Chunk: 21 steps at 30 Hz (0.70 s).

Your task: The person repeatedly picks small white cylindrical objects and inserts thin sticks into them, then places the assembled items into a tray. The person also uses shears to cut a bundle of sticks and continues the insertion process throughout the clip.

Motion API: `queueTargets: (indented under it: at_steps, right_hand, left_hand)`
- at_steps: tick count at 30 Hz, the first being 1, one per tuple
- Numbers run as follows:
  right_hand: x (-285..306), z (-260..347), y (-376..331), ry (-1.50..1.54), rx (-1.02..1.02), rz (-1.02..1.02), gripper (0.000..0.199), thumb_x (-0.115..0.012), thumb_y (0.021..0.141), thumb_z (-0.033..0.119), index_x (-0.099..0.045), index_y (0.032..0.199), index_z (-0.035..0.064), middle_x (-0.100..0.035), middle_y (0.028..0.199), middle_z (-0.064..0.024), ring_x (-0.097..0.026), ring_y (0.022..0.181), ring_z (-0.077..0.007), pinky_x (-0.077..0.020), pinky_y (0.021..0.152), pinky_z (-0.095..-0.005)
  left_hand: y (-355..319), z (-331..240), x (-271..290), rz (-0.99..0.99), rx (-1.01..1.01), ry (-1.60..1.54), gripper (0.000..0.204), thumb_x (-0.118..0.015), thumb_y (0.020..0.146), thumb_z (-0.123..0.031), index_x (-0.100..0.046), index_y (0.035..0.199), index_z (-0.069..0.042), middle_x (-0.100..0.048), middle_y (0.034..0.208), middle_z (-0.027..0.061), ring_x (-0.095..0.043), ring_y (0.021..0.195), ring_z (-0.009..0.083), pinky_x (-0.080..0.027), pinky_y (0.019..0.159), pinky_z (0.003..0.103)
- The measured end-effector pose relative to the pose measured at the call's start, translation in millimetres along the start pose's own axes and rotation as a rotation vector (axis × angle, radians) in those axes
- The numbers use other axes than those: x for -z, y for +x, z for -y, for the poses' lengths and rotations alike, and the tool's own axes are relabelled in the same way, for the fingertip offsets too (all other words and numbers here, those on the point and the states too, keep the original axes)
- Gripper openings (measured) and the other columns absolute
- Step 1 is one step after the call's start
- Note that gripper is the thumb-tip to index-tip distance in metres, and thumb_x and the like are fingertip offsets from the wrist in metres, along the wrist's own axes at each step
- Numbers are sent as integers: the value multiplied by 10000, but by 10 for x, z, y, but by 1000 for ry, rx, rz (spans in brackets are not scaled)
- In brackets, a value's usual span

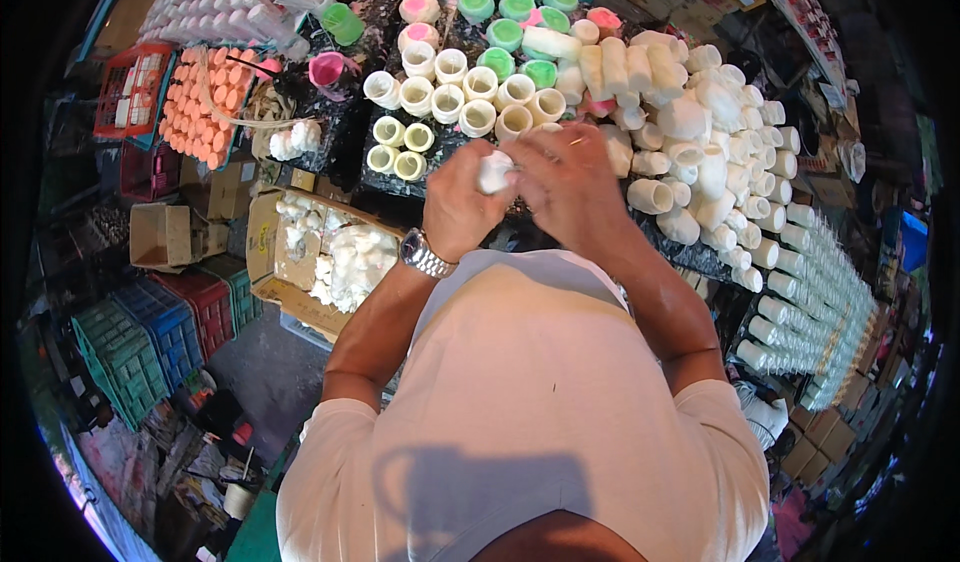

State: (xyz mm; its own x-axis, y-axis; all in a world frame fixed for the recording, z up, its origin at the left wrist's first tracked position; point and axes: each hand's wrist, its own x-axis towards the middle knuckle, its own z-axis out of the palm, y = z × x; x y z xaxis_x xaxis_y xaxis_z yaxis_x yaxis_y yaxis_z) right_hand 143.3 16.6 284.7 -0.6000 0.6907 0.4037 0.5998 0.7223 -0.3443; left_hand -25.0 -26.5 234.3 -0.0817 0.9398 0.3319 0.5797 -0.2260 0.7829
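Observation:
My left hand [462,200], with a metal watch on its wrist, is closed around a small white rounded piece [495,173] at the table's near edge. Right beside it, my right hand [572,177] is bent over the piece's other side. Its fingers are smeared by motion, so their grip is unclear. Just beyond both hands stand rows of hollow cream cylindrical moulds [478,118], open at the top. A few smaller pale-yellow hollow moulds [409,166] sit left of my left hand. To the right of my right hand, cream cylinders [652,196] lie heaped.
Green-topped moulds [516,8] stand at the back. A pink cup [327,72] and orange pieces [206,102] are at left. White scraps fill a cardboard box [262,247] below, near stacked plastic crates [120,362]. Rows of white-tipped clear pieces [815,307] extend at right.

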Motion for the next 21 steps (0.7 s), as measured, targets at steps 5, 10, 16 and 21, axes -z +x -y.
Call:
queueTargets:
  at_steps: [5,10,16,21]
  right_hand:
    - [184,-187,-54,50,-249,-349,280,-813,831,124,-702,1082,71,-689,1109,-90,-645,1022,-292,-429,1026,-481]
    - [-175,56,-178,496,-219,-156,139,-794,839,106,-731,956,70,-704,1066,-131,-656,1030,-313,-518,925,-443]
    - [-470,82,12,274,-148,95,95,-722,832,93,-756,862,10,-687,1172,-178,-662,1082,-322,-544,919,-424]
    - [-665,-104,36,192,-3,253,102,-676,762,20,-751,798,-38,-691,1088,-172,-669,1008,-319,-551,872,-417]
  left_hand:
    - [69,502,-179,-159,894,-1122,308,-773,951,-311,-597,927,-60,-728,893,139,-719,728,244,-602,651,339]
    - [31,905,-354,-237,1181,-1595,354,-551,1058,-393,-598,1135,-51,-705,961,117,-714,842,267,-610,764,398]
    - [-21,926,-480,-124,1123,-1702,336,-560,1056,-380,-600,1153,-60,-695,1026,105,-700,939,258,-594,843,400]
    - [-68,924,-581,-173,1059,-1649,329,-560,1062,-370,-621,1144,-58,-713,1026,102,-707,924,235,-586,820,393]
